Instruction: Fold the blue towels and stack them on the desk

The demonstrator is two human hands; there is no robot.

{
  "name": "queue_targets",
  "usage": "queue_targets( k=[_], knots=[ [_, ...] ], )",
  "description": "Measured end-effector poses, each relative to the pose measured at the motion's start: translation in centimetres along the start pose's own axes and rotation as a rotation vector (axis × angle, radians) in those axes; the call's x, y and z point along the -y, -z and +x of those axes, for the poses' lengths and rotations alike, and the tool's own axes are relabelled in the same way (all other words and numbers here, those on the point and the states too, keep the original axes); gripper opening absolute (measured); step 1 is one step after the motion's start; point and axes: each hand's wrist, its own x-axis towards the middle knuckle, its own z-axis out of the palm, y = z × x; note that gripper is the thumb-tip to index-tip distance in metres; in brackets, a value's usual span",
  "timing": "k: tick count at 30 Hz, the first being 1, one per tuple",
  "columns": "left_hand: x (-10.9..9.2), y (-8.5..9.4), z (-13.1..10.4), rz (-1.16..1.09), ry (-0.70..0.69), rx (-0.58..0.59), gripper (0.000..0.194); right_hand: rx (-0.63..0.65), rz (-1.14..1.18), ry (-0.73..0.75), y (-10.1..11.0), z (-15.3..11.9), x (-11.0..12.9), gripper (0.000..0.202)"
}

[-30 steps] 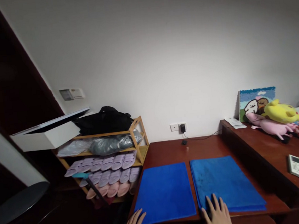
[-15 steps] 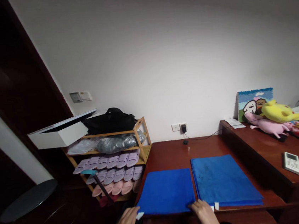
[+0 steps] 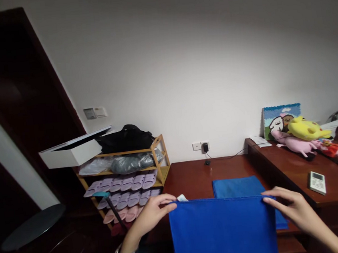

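A bright blue cloth (image 3: 224, 231) hangs upright in front of me, stretched between both hands. My left hand (image 3: 154, 213) pinches its upper left corner, beside a small white tag (image 3: 182, 198). The upper right corner is pinched between the thumb and fingers of my right hand (image 3: 287, 202). Behind the held cloth lies a stack of folded blue cloths (image 3: 238, 186) on the reddish-brown table (image 3: 189, 176); much of the stack is hidden. The lower part of the held cloth runs out of view.
On the raised ledge at right are plush toys (image 3: 307, 132), a picture panel (image 3: 281, 118) and a white handheld device (image 3: 316, 182). A shoe rack (image 3: 160, 159) with slippers, a black bag (image 3: 125, 139) and an open white box (image 3: 72, 152) stands left. A round stool (image 3: 33, 227) is lower left.
Both hands have lifted the left blue cloth off the table by its corners, and it now hangs down. It has moved right and partly covers the stack.
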Motion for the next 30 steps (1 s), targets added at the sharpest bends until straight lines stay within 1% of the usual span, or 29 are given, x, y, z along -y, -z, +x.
queue_targets(
  k=[1,3,5,6,7,9,11,13,15,17,19,21,22,24,27,28,29,30],
  knots=[
    [-0.2,-0.8,0.4,-0.028,0.011,0.072,0.031,0.026,0.006,-0.053,0.7,-0.5,-1.0,0.039],
    [0.0,-2.6,1.8,-0.07,0.035,0.176,0.031,0.116,0.03,-0.175,1.8,-0.9,-3.0,0.043],
    [0.3,-4.5,4.1,-0.071,0.021,0.214,0.034,0.194,0.037,-0.242,2.5,0.1,-4.8,0.046],
    [0.4,-5.3,5.6,-0.056,-0.007,0.206,0.035,0.207,0.026,-0.239,2.8,1.1,-5.6,0.047],
    [0.2,-6.1,7.2,-0.039,-0.043,0.182,0.036,0.199,0.007,-0.215,3.2,2.5,-6.2,0.047],
    [-0.5,-7.3,10.9,-0.012,-0.103,0.091,0.037,0.14,-0.04,-0.145,4.1,5.9,-7.2,0.049],
    [-1.7,-8.3,14.5,0.001,-0.131,-0.021,0.038,0.042,-0.099,-0.078,5.2,9.6,-7.9,0.052],
    [-3.0,-9.2,17.3,0.003,-0.158,-0.137,0.037,-0.066,-0.178,-0.012,6.4,12.7,-8.5,0.054],
    [-4.2,-10.1,18.9,0.01,-0.203,-0.243,0.033,-0.166,-0.25,0.045,7.6,14.5,-9.2,0.053],
    [-4.7,-11.4,19.2,0.019,-0.252,-0.309,0.029,-0.229,-0.282,0.066,8.4,14.6,-10.2,0.05],
    [-4.2,-13.5,18.3,0.027,-0.293,-0.339,0.027,-0.259,-0.287,0.043,8.3,12.8,-12.1,0.045],
    [-2.1,-16.5,16.7,0.032,-0.321,-0.341,0.026,-0.268,-0.286,-0.012,7.0,9.4,-15.1,0.042],
    [-0.5,-18.4,15.7,0.038,-0.325,-0.33,0.026,-0.279,-0.286,-0.046,5.8,7.1,-17.0,0.04],
    [3.6,-22.9,13.3,0.081,-0.312,-0.295,0.028,-0.273,-0.278,-0.123,2.9,2.1,-21.4,0.041],
    [10.1,-29.6,9.4,0.235,-0.207,-0.225,0.033,-0.191,-0.258,-0.281,-1.6,-5.0,-27.8,0.043],
    [11.8,-31.4,8.3,0.285,-0.186,-0.194,0.035,-0.161,-0.246,-0.308,-2.7,-6.9,-29.4,0.043],
    [13.3,-32.7,7.3,0.322,-0.176,-0.189,0.036,-0.148,-0.23,-0.32,-3.5,-8.2,-30.6,0.044],
    [14.3,-33.6,6.6,0.348,-0.173,-0.192,0.036,-0.141,-0.218,-0.324,-4.0,-9.2,-31.5,0.044]
  ],
)
